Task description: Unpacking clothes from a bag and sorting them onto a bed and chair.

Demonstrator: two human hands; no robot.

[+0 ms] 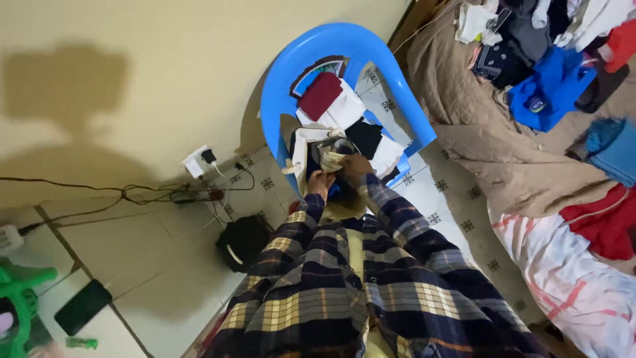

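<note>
From the head camera, looking down, both arms in plaid flannel sleeves reach out to a blue plastic chair [371,53] standing against the cream wall. The left hand [320,181] and the right hand [356,166] meet over the seat, fingers closed together on a beige garment [331,159] — a pale, crumpled piece bunched between them, lying on top of the pile on the chair. How firmly each finger pinches is too small to tell, but both hands are plainly gripping the cloth and not hovering above it.

Behind that piece the seat carries folded clothes stacked toward the backrest: a maroon one [320,95], a white one [344,109] under it, something black [364,136] beside. To the right is a bed under a brown blanket [464,113], strewn with more clothing, a bright blue garment [550,86] among it. On the tiled floor to the left lie a wall socket [196,161] with trailing cables, a black bag [244,242] and a dark phone [82,307].

To my eye, handling the beige piece well means keeping both grips at its edges so it spreads flat — and lifting it clear of the stack, since the folded items behind it sit loose and could slide off the seat if dragged.
</note>
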